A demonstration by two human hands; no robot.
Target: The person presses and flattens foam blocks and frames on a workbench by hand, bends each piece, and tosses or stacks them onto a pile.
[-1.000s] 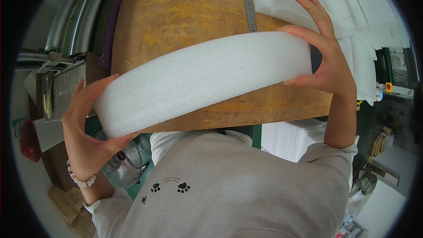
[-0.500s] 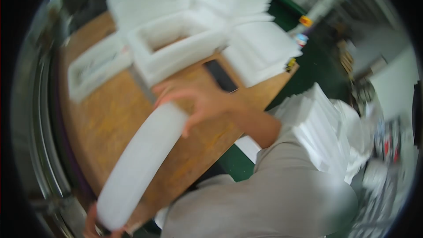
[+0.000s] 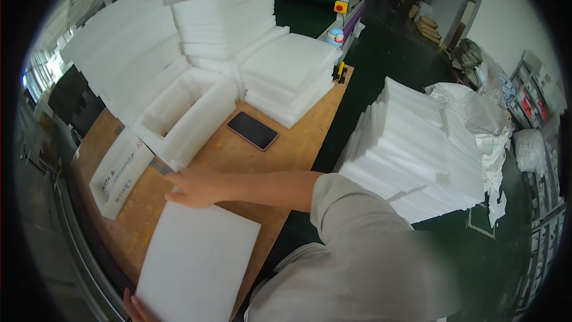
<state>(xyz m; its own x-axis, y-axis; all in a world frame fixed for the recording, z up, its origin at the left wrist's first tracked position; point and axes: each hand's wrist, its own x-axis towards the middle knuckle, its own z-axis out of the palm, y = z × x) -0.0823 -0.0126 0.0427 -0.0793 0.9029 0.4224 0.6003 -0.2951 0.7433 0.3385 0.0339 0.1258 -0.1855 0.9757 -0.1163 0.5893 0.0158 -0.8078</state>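
A white foam sheet [image 3: 196,262] lies on the wooden table in front of me, its broad face up. My right hand [image 3: 193,189] grips its far edge near the left corner, with the fingers curled and the tips partly hidden. At the near left edge, my left hand [image 3: 138,309] holds the sheet, mostly cut off by the bottom of the view. Just beyond my right hand is a metal ruler [image 3: 159,167]. A hollow white foam box [image 3: 202,120] stands past it, and a narrow foam tray with dark printing [image 3: 121,173] lies to the left.
A phone [image 3: 252,130] lies on the wooden table [image 3: 298,149]. Tall foam stacks [image 3: 223,18] rise at the back, with a lower stack [image 3: 292,71] at right. Beside the table, more foam sheets [image 3: 417,149] are piled near plastic wrapping [image 3: 471,107]. A metal rail [image 3: 77,250] runs along the left.
The foam sheet has turned from its narrow side to its broad face and come down onto the table. My right hand has moved left along its far edge. The view has shifted.
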